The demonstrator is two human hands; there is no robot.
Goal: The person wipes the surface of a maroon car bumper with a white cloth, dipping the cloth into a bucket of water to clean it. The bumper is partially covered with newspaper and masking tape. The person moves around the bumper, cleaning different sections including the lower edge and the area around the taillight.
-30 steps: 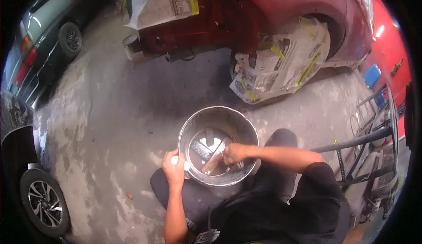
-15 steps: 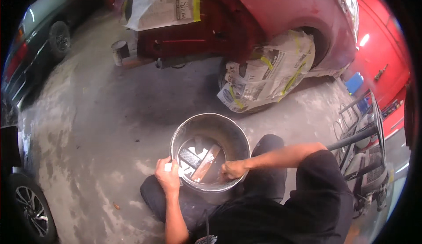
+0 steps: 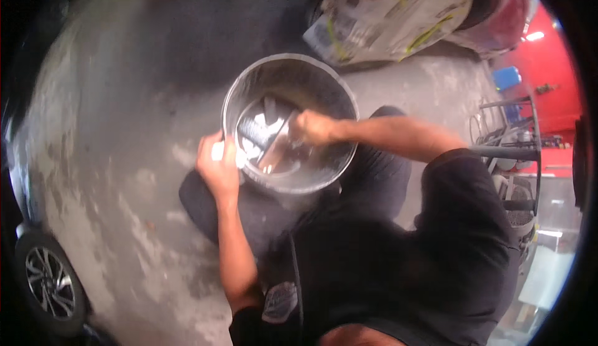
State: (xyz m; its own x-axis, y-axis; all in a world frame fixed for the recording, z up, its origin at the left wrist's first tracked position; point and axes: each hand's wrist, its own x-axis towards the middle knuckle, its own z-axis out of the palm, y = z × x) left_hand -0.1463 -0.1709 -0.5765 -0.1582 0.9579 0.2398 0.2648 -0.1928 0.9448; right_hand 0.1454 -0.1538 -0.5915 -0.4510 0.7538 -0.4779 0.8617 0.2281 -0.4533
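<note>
A round metal bucket (image 3: 289,61) stands between my knees. My left hand (image 3: 218,166) is closed at its left rim, with a small white piece (image 3: 217,151) between the fingers; whether this is paper or cloth I cannot tell. My right hand (image 3: 314,128) reaches into the bucket over the right rim, fingers curled and blurred, so what they hold is hidden. Below it a flat brownish strip (image 3: 278,151) slants across the bottom. A dark block (image 3: 254,139) and bright white patches, perhaps reflections, show to its left.
A wheel covered in newspaper and yellow tape (image 3: 386,19) belongs to a red car at the far right. A rack with metal bars (image 3: 511,153) stands on the right. Another car wheel (image 3: 50,280) is at the lower left. The floor (image 3: 124,178) is stained concrete.
The view has tilted down, so the bucket appears higher in it. My right hand has moved from the bucket's right inner side towards the middle, onto the brownish strip. My left hand stays at the rim.
</note>
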